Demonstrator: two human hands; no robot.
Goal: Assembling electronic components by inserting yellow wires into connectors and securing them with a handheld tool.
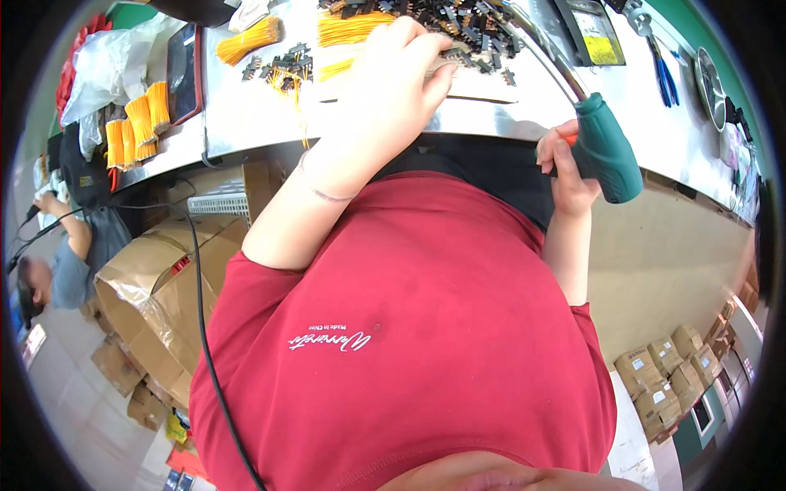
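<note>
Grips the teal-handled tool (607, 155) in a curled right hand (569, 172), apparently to steer its metal shaft (566, 65), and crooks the left hand (399, 78) half-closed, with any pinch impossible to tell, beside small black parts (463, 24), with yellow-orange wires (348, 31) bundled to its left, likely for tidy reach.

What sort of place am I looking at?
Probably a small-parts assembly workshop: bundles of yellow-orange wires and many small black parts lie on a metal worktop, and cardboard boxes are stacked nearby.
</note>
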